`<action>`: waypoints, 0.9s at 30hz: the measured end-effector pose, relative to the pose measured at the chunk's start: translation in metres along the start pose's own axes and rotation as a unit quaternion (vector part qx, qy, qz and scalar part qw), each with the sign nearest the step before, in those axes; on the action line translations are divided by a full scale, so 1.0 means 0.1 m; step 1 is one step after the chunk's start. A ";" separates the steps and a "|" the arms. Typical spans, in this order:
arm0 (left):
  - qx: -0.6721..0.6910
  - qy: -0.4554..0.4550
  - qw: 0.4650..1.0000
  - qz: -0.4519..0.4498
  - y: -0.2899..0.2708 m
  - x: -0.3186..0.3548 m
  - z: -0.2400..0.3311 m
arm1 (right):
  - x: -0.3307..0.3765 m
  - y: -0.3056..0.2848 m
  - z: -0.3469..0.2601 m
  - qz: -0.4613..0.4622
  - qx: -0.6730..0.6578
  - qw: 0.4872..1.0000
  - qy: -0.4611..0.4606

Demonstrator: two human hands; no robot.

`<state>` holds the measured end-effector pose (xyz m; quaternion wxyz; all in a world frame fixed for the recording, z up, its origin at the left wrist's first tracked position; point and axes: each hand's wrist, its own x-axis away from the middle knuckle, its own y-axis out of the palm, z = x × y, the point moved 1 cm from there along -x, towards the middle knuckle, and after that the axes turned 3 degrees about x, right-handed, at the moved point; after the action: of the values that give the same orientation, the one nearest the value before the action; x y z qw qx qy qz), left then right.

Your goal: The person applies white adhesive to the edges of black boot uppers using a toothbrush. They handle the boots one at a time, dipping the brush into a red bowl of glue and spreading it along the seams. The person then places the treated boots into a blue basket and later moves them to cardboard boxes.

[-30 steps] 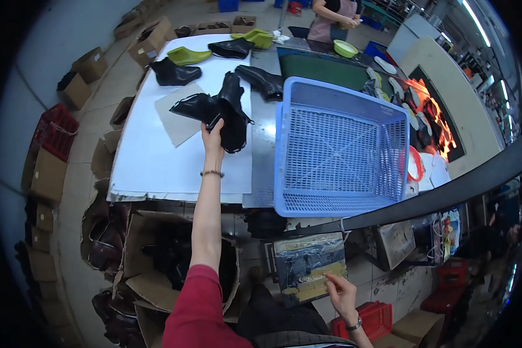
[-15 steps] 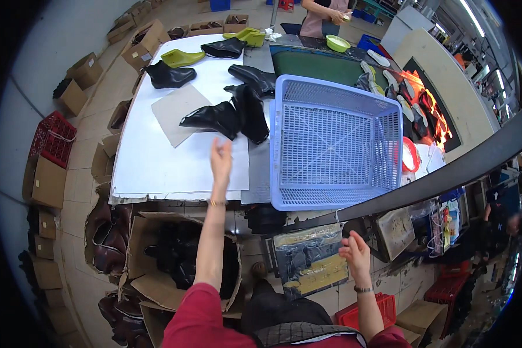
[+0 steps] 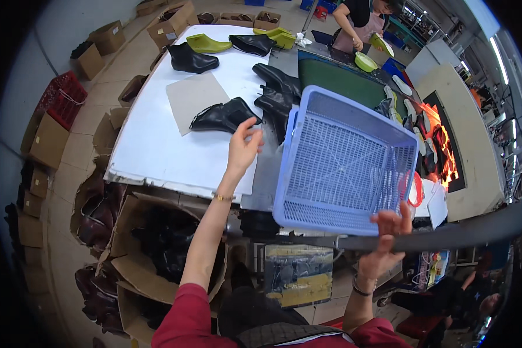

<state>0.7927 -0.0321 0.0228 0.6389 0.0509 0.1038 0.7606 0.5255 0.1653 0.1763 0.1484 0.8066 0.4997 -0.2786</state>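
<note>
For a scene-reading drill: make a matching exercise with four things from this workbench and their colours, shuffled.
Things:
1. mesh basket
2. ankle boot near the left hand
3. shoe form at the far end
4. crate on the floor

Colours:
A. black
B. red
C. blue
D. yellow-green

Pairs: 1-C, 2-A, 3-D, 4-B

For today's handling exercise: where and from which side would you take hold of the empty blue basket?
Grip the blue basket by its near rim, coming from the person's side. It sits tilted, that low edge overhanging the table, and the right hand is already there, so the open rim is probably the easiest hold.
</note>
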 end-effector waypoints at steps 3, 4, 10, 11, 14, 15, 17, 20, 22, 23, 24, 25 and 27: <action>0.028 -0.010 0.999 0.017 0.22 -1.04 -0.25 | 0.12 -0.13 0.12 0.060 0.065 0.995 0.052; 0.045 -0.015 0.998 0.041 0.31 -1.36 -0.35 | 0.12 -0.12 0.11 0.077 0.040 0.994 0.064; -0.120 -0.134 0.970 0.165 0.71 -3.09 -0.88 | 0.07 0.00 0.14 0.133 0.076 0.988 0.035; -0.144 -0.151 0.955 0.212 0.64 -3.34 -1.04 | 0.10 -0.66 0.31 -0.198 -0.120 0.972 0.026; -0.258 -0.213 0.921 0.198 1.09 -3.58 -1.25 | -0.02 -0.37 0.26 -0.148 -0.041 0.986 -0.061; -0.299 -0.233 0.903 0.201 1.19 -3.62 -1.31 | -0.05 -0.34 0.31 -0.130 -0.058 0.987 -0.079; -0.331 -0.236 0.896 0.176 1.21 -3.69 -1.50 | -0.25 -0.35 0.29 -0.206 -0.053 0.975 -0.055; -0.320 -0.182 0.915 0.166 1.22 -3.78 -1.65 | -0.22 -0.24 0.29 -0.141 -0.022 0.989 -0.049; -0.185 -0.117 0.963 0.156 0.80 -4.18 -2.03 | -0.24 -0.24 0.29 -0.135 -0.030 0.989 -0.050; -0.041 -0.043 0.989 0.135 0.62 -4.31 -2.12 | -0.25 -0.23 0.31 -0.136 -0.038 0.989 -0.053; 0.045 -0.032 0.994 0.091 0.86 -4.23 -2.02 | -0.23 -0.18 0.32 -0.118 -0.017 0.992 -0.044; 0.137 0.018 0.990 0.029 1.00 -4.15 -1.80 | -0.20 -0.16 0.30 -0.103 -0.006 0.994 -0.040; 0.166 0.041 0.985 -0.023 0.96 -4.20 -1.44 | -0.14 -0.15 0.26 -0.085 0.004 0.996 -0.035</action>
<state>0.7452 -0.4732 -0.0730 0.6338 0.1224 0.2556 0.7198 0.4992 0.1486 0.1644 0.1382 0.7520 0.5595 -0.3199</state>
